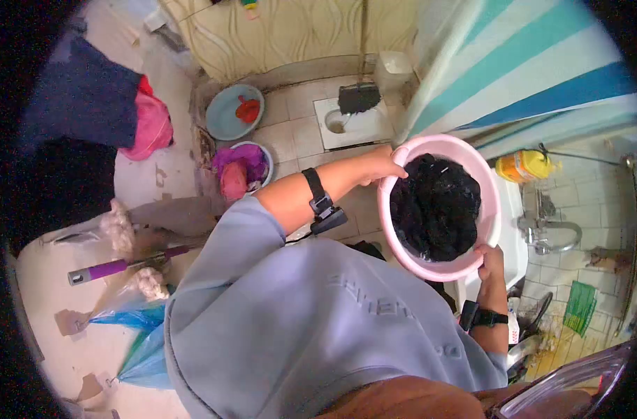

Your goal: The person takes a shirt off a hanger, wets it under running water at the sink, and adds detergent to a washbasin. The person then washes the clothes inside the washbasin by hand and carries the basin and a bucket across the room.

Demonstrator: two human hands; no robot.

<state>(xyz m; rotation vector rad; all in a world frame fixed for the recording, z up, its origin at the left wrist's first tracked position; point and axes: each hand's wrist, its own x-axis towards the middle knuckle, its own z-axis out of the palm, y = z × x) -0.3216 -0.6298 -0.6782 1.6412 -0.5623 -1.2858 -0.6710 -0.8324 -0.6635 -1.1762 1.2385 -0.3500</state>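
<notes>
A pink plastic basin [396,241] is held up between my hands, tipped toward me so its inside shows. Dark, wet-looking black clothes [436,208] fill it. My left hand [384,166] grips the rim at the upper left, thumb over the edge. At the lower right, my right hand [491,260] is closed on the rim, its other fingers hidden under the basin. The basin hangs beside a white sink [515,241] and covers part of it.
A metal faucet [556,236] and a yellow bottle [524,166] are right of the basin. Ahead are a squat toilet [332,133] and a mop [359,98]. A blue-grey basin [224,129] and a tub of purple and pink clothes [240,167] stand left. A striped curtain [514,63] hangs upper right.
</notes>
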